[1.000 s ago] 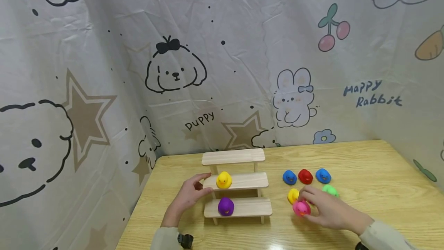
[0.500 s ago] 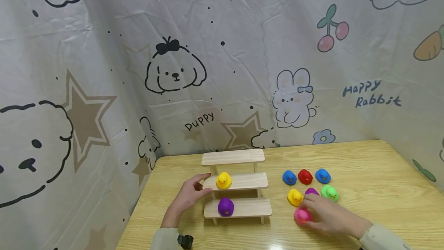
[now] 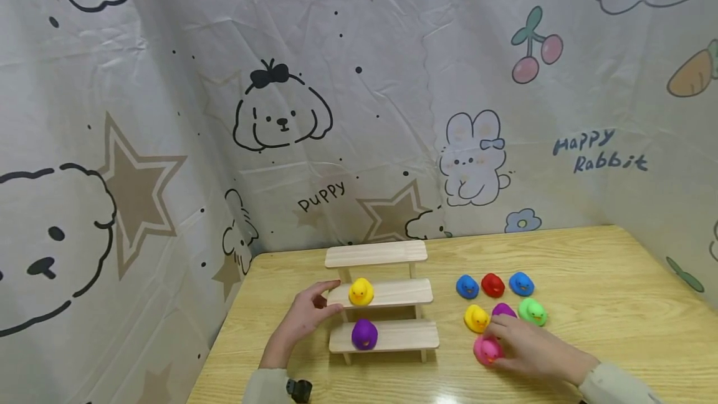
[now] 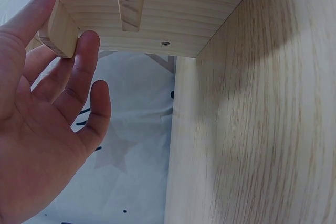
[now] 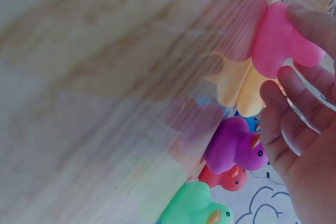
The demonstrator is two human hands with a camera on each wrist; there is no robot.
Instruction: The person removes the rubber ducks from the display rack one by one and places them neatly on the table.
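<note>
My left hand (image 3: 307, 312) grips the left end of the middle step of a small three-step wooden shelf (image 3: 401, 292), thumb and fingers on opposite sides of the board in the left wrist view. On that step sits a yellow rubber duck (image 3: 361, 292), and on the bottom step a purple rubber duck (image 3: 364, 335). My right hand (image 3: 524, 345) holds a pink rubber duck (image 3: 487, 350) at the tabletop, right of the shelf. In the right wrist view the thumb lies against the pink duck (image 5: 275, 40), with fingers at its other side.
Behind the right hand stand a yellow duck (image 3: 477, 318), a magenta-purple duck (image 3: 503, 310) and a green duck (image 3: 533, 312). Farther back are two blue ducks (image 3: 467, 287) and a red duck (image 3: 493, 285). A printed curtain (image 3: 381, 142) hangs behind the table (image 3: 606, 285).
My right hand has drawn the pink duck toward the table's front, away from the yellow one. The magenta-purple duck behind it has come into view. The left hand stays on the shelf.
</note>
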